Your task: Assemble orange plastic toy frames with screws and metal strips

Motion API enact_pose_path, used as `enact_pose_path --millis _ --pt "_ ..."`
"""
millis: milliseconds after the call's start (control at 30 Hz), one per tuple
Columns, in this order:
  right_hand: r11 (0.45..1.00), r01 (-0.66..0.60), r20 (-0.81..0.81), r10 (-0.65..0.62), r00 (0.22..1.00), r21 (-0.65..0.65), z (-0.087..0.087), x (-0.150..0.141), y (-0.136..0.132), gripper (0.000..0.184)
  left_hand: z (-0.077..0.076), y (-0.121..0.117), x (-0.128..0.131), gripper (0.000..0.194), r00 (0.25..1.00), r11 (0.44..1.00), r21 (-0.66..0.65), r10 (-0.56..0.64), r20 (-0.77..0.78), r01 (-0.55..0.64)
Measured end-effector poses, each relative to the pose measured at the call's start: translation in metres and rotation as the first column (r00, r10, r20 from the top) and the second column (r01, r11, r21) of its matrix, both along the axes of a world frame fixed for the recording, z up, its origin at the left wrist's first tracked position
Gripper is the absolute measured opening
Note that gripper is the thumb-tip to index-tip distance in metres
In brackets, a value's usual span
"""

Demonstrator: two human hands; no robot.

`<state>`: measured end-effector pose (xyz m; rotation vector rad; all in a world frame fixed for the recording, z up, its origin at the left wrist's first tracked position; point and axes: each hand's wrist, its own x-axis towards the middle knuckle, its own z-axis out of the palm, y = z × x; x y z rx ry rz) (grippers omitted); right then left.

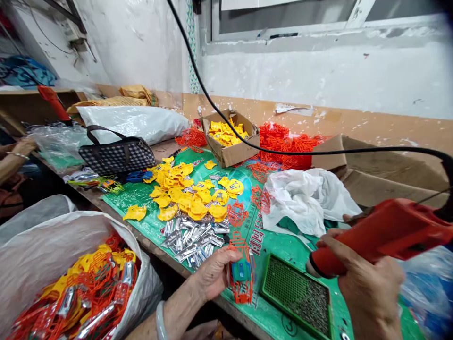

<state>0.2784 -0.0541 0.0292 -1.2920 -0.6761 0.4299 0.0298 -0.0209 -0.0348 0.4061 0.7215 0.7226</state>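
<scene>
My left hand is closed on an orange openwork plastic frame at the table's near edge. A blue-green block sits in the middle of that frame, beside my thumb. My right hand grips a red electric screwdriver, its nose pointing left and down. Under that nose lies a green perforated tray with many small screws in its right part; the tool's bit is hidden or too small to make out. Beyond my left hand are shiny metallic pieces and a heap of yellow plastic parts.
A white sack of orange, yellow and silver pieces stands at left. Behind are a checked bag, a carton of yellow parts, orange frames and a white cloth. A black cable crosses overhead. Another person's arm shows far left.
</scene>
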Motion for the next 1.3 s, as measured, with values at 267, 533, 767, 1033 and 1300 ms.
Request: enact_pose_path --millis 267,533,767,1033,1300 --pt "0.993 -0.007 -0.063 0.014 0.998 0.115 0.021 -0.009 0.007 0.032 0.001 0.006 -0.01 0.023 1.0 0.999 -0.041 -0.004 -0.018 0.003" --pt "0.999 0.025 0.117 -0.03 0.993 0.043 0.023 -0.027 0.004 0.035 0.004 0.006 -0.011 0.023 0.998 0.999 -0.04 -0.023 -0.054 0.02" --pt "0.945 0.103 0.868 -0.325 0.375 0.31 0.007 -0.067 0.008 0.088 0.0 0.005 -0.018 0.03 0.994 0.994 -0.024 0.106 0.032 -0.105" --pt "0.852 -0.281 0.885 0.465 0.02 -0.441 -0.04 -0.134 0.122 0.016 0.007 0.001 -0.038 0.031 0.983 0.985 -0.003 0.175 0.05 -0.175" --pt "0.73 -0.163 0.748 0.64 -0.176 -0.664 -0.067 -0.151 0.138 0.015 0.011 -0.002 -0.048 0.016 0.957 0.958 -0.043 0.286 0.045 -0.284"
